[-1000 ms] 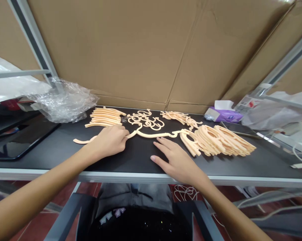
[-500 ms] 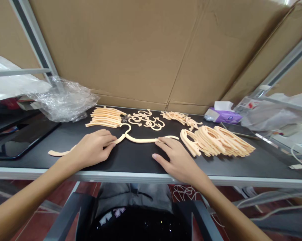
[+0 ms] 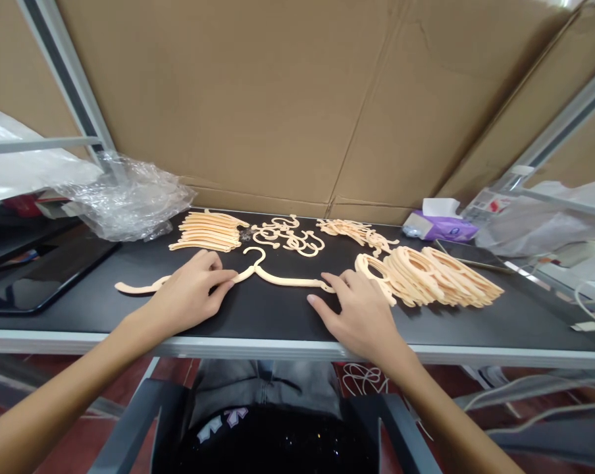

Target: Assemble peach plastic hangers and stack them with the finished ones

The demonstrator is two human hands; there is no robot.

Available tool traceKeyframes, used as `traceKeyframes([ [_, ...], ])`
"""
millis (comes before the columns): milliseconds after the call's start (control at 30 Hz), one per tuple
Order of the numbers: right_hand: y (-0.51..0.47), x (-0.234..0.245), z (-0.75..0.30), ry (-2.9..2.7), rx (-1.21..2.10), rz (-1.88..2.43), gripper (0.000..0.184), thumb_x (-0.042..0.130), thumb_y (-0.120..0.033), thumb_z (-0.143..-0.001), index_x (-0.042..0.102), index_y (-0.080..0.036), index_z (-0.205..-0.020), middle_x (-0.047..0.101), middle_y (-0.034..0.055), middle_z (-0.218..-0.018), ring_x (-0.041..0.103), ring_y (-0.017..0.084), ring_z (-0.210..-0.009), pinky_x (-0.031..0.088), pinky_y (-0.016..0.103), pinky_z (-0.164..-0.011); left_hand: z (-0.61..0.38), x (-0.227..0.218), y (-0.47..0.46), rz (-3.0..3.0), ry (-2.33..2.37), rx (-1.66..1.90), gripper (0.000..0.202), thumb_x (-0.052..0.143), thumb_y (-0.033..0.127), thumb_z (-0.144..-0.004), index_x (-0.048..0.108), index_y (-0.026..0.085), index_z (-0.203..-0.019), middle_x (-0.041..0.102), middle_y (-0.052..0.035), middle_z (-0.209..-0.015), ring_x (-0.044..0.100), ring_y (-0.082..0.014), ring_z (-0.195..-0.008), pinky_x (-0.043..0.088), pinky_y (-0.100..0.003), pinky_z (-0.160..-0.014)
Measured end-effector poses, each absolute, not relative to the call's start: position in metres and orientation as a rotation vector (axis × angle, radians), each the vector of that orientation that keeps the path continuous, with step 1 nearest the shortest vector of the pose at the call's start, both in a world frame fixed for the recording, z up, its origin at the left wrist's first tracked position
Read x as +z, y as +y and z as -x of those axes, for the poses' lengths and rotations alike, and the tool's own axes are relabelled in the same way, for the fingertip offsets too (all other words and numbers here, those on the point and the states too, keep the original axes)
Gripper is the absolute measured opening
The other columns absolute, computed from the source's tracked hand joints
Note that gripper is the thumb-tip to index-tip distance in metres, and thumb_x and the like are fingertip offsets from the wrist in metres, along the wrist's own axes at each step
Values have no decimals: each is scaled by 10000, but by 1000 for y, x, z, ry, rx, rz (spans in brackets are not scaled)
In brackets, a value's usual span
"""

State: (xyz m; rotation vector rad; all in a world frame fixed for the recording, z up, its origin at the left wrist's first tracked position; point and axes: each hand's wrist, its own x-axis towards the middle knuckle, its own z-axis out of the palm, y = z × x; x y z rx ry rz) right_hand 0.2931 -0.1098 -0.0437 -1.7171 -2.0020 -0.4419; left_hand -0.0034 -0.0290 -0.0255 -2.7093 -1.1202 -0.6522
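At the counter's left end, close to its front edge, lies a glossy dark panel [image 3: 45, 276]. Crumpled clear plastic wrap [image 3: 129, 201] sits behind it, toward the back left corner. The left end of a peach-coloured hanger [image 3: 292, 282] pokes out past the wrist side of the left hand [image 3: 193, 293], which is closed on the hanger's left arm, thumb and fingers pinching it a little left of the hook. Behind that hand, near the back edge, slim peach bars [image 3: 208, 232] lie side by side in a row. The hanger lies across the middle of the counter [image 3: 287, 322], nearer the front edge than the bars, its hook pointing to the back edge. Loose curved hooks [image 3: 305, 243] are scattered behind it. The right hand [image 3: 359, 313] is at the hanger's right end, fingers bent over it and thumb held apart; whether it grips there, I cannot tell. Behind, by the back edge, is a heap of small peach pieces [image 3: 354, 232]. Just beside the right hand, looped peach pieces [image 3: 426, 276] lean over one another in a row running rightward. A purple tissue pack [image 3: 448, 226] stands behind them by the back edge, with a flat dark slab [image 3: 470, 253] near it. A white plug [image 3: 588, 326] lies by the front right corner.
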Motion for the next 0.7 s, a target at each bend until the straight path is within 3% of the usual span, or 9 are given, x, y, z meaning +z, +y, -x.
traceKeyframes([
  [133,-108,-44,-293,-2027,-439,1762,485,463,-522,-963,710,-158,-1165,658,124,-939,605,304,-945,473,483,-868,3,-27,-29,2734,-1127,-605,352,411,293,-1009,750,205,-1036,567,-47,-766,557,-192,-780,444,-316,-712],
  [300,-108,-43,-292,-2030,-413,1712,392,510,-497,-956,725,-202,-1101,671,121,-1032,596,290,-984,479,463,-880,3,-32,-26,2721,-1091,-640,334,433,276,-1002,754,203,-1063,577,-44,-767,559,-187,-757,421,-308,-687],
  [567,-106,-43,-295,-2069,-237,1547,285,538,-345,-972,664,-182,-1170,707,109,-1136,621,267,-1071,495,453,-927,2,-30,-28,2734,-1061,-623,353,422,276,-1008,761,186,-1053,584,-56,-768,545,-188,-746,402,-302,-661],
  [700,-104,-45,-299,-2098,-202,1489,282,471,-216,-985,670,-179,-1182,711,111,-1174,618,259,-1140,496,431,-949,-1,-28,-30,2764,-1077,-588,381,392,283,-1017,754,185,-1084,603,-63,-793,565,-188,-757,411,-304,-664],
])
